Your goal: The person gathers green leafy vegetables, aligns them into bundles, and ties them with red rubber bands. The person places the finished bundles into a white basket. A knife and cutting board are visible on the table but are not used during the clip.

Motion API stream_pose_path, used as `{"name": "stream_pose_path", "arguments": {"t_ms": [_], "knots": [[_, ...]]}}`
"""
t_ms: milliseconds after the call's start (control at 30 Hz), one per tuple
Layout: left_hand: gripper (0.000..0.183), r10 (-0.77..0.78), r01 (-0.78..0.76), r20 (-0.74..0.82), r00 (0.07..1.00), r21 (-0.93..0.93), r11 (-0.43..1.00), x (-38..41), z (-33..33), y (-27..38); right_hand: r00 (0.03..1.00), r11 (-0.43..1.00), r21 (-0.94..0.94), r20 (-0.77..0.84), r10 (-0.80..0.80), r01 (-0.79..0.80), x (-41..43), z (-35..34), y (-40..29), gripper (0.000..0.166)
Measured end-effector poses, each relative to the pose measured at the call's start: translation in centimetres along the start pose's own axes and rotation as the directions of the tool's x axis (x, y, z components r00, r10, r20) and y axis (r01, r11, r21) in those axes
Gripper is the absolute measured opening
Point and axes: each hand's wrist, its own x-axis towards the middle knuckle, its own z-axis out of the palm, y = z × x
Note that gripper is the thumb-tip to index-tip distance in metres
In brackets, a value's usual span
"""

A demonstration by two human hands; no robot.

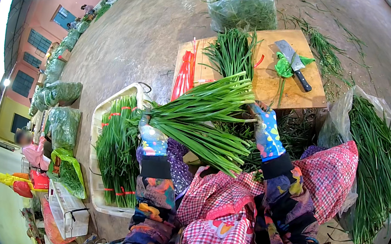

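My gloved left hand grips a loose bunch of garlic chives near its narrow end, while the stalks fan out to the right. At the pale stalk ends is my gloved right hand; its fingertips are partly hidden, and a pale stalk touches them. Beyond it stands a low wooden board. On the board lie another pile of chives, a bundle of red ties and a cleaver resting across a green plastic scrap.
Left of me, a white plastic crate holds chive bundles bound with red ties. An open plastic bag of chives stands at my right, another bag beyond the board. Scraps litter the floor. A person is at far left.
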Motion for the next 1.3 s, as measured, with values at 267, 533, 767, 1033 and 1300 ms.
{"name": "stream_pose_path", "arguments": {"t_ms": [267, 533, 767, 1033, 1300], "knots": [[0.039, -0.011, 0.011, 0.001, 1.000, -0.022, 1.000, 0.8, -1.4, 0.8, 0.982, 0.987, -0.134, 0.177, -0.060, 0.085, -1.8, -0.7, 0.1, 0.022], [0.044, -0.037, 0.055, 0.104, 0.994, -0.181, 0.982, 3.7, -3.4, 0.6, 0.842, 0.414, -0.733, 0.479, -0.249, 0.540, -2.6, 0.4, -2.2, 0.017], [0.040, -0.018, 0.030, 0.072, 0.997, -0.163, 0.986, 5.6, -5.2, 0.3, 0.730, 0.198, -0.707, 0.623, -0.279, 0.679, -1.8, 1.9, -1.8, 0.030], [0.039, 0.021, -0.022, 0.065, 0.998, 0.013, 1.000, 3.1, -3.4, 1.2, 0.991, 0.998, -0.057, -0.134, -0.001, -0.006, -2.1, 1.3, 1.6, 0.020], [0.036, -0.022, 0.021, 0.109, 0.994, 0.009, 1.000, 4.1, -5.1, 2.5, 0.989, 0.983, 0.117, -0.026, 0.149, -0.145, -0.9, -5.2, -0.5, 0.015]]}}
